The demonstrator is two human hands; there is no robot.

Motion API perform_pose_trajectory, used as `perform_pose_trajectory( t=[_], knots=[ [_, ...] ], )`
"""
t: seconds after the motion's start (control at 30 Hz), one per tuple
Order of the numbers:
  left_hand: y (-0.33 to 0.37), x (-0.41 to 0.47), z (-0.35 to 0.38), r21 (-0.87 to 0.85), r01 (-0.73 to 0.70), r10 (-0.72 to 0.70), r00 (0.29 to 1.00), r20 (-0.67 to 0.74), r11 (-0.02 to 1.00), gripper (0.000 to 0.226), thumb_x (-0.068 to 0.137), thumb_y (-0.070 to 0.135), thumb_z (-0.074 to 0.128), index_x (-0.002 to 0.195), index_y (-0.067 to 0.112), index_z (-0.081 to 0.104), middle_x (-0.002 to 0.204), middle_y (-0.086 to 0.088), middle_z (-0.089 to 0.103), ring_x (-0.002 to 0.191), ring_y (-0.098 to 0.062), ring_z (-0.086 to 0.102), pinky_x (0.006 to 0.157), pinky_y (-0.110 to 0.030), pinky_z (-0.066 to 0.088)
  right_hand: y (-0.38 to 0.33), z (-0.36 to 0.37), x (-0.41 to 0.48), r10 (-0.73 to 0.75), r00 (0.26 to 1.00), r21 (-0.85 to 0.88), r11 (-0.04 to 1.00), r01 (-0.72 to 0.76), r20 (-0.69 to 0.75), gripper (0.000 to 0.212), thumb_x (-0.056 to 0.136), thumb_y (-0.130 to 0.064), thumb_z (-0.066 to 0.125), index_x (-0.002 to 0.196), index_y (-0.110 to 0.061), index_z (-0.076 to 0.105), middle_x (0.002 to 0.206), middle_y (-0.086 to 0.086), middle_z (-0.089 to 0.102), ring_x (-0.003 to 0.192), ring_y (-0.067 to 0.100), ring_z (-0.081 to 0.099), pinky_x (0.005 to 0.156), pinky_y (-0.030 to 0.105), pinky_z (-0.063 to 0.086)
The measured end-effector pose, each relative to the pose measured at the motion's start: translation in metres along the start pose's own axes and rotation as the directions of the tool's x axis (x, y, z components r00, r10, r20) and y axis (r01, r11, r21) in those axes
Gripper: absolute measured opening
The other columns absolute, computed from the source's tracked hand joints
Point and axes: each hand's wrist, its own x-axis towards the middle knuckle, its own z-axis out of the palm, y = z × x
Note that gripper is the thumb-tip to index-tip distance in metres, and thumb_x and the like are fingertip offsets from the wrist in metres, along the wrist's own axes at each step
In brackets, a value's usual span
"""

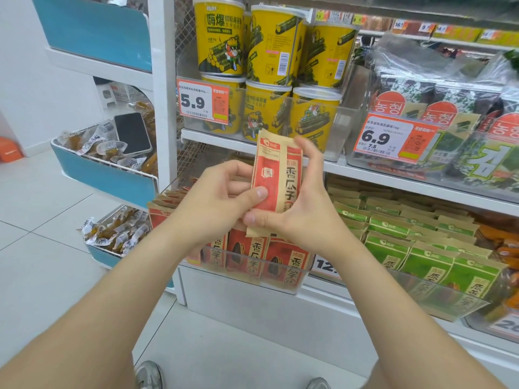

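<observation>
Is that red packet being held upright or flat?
Upright, slightly tilted: the red packet points top up, gripped by the left hand and right hand.

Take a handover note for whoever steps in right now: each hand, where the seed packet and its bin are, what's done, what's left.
Left hand: holds the red seed packet, thumb on its front.
Right hand: holds its right edge and bottom.
Packet: upright, in the air above the clear bin of matching packets.
Done: packet in hand, outside the bin.
Left: probably slotting it into the bin.
</observation>
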Motion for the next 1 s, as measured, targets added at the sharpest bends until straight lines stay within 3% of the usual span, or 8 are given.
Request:
perform_pose_trajectory(
  t=[0.1,0.2,0.27,0.43,0.63,0.73,0.87,1.0],
  knots=[
    [0.004,0.001,-0.002,-0.155,-0.016,0.016,1.000,-0.001,0.988,0.027,0.108,0.010,0.060,0.134,0.015,0.068,0.112,-0.009,0.082,0.102,-0.028,0.081,0.075,-0.042,0.069,-0.007,-0.001,0.001,0.081,0.995,0.169,0.983,-0.069,-0.066,0.115,0.090,-0.029,0.088,0.168,-0.039,0.004,0.137,-0.007,0.071,0.118,0.010,0.073,0.102,0.043,0.059],
    [0.005,0.001,-0.006,-0.255,0.002,0.000,1.000,0.004,0.967,0.030,0.109,0.011,0.057,0.136,0.017,0.070,0.115,-0.012,0.081,0.105,-0.031,0.080,0.081,-0.042,0.068,-0.015,-0.005,0.005,0.157,0.986,0.333,0.934,-0.127,-0.064,0.050,0.105,-0.019,0.069,0.153,-0.016,0.053,0.121,0.000,0.080,0.107,0.019,0.079,0.088,0.039,0.064],
    [0.003,0.002,-0.006,-0.226,0.026,-0.032,0.999,-0.021,0.974,0.028,0.113,0.016,0.053,0.134,0.018,0.072,0.113,-0.009,0.082,0.104,-0.029,0.080,0.081,-0.040,0.068,-0.016,-0.004,0.004,0.162,0.984,0.292,0.947,-0.132,-0.080,0.028,0.104,-0.016,0.070,0.132,-0.013,0.068,0.109,0.001,0.083,0.096,0.019,0.081,0.076,0.033,0.063],
    [-0.009,0.006,-0.004,0.313,-0.180,0.272,0.920,-0.283,0.933,0.022,0.107,0.033,0.064,0.130,0.032,0.065,0.105,0.011,0.080,0.091,-0.005,0.078,0.080,-0.038,0.065,-0.017,0.005,-0.002,0.021,0.993,-0.004,1.000,-0.021,-0.120,0.036,0.092,-0.022,0.083,0.123,-0.026,0.065,0.103,-0.012,0.081,0.094,0.009,0.079,0.083,0.043,0.066],
    [-0.009,0.003,0.000,0.423,-0.197,0.314,0.922,-0.228,0.884,0.040,0.097,0.055,0.073,0.131,0.033,0.070,0.106,0.015,0.079,0.089,0.000,0.077,0.086,-0.039,0.065,-0.014,0.012,-0.006,-0.156,0.987,-0.166,0.975,0.149,-0.033,0.026,0.096,-0.026,0.069,0.121,-0.029,0.063,0.091,-0.006,0.078,0.082,0.017,0.077,0.075,0.049,0.064],
    [-0.010,0.003,-0.003,0.509,-0.213,0.341,0.924,-0.173,0.834,0.036,0.105,0.050,0.064,0.135,0.030,0.070,0.106,0.017,0.079,0.090,0.002,0.075,0.089,-0.038,0.063,-0.014,0.009,-0.006,-0.132,0.991,-0.077,0.989,0.130,-0.017,0.020,0.101,-0.027,0.058,0.114,-0.020,0.070,0.085,0.001,0.080,0.077,0.026,0.078,0.068,0.053,0.064],
    [-0.014,0.001,0.002,0.662,-0.241,0.434,0.890,-0.141,0.709,0.035,0.113,0.038,0.043,0.130,0.024,0.069,0.090,0.008,0.077,0.078,-0.014,0.073,0.077,-0.043,0.056,-0.016,0.020,-0.008,-0.240,0.965,-0.227,0.951,0.211,-0.107,0.029,0.101,-0.038,0.056,0.095,-0.015,0.072,0.069,-0.004,0.073,0.061,0.022,0.069,0.073,0.051,0.058],
    [-0.014,0.003,0.004,0.637,-0.275,0.467,0.871,-0.151,0.720,0.033,0.117,0.032,0.041,0.131,0.024,0.070,0.101,0.012,0.076,0.091,-0.016,0.073,0.080,-0.040,0.054,-0.020,0.025,-0.007,-0.319,0.924,-0.281,0.925,0.256,-0.209,0.022,0.099,-0.028,0.058,0.085,-0.016,0.070,0.055,-0.004,0.061,0.049,0.021,0.057,0.057,0.039,0.050]
  ],
)
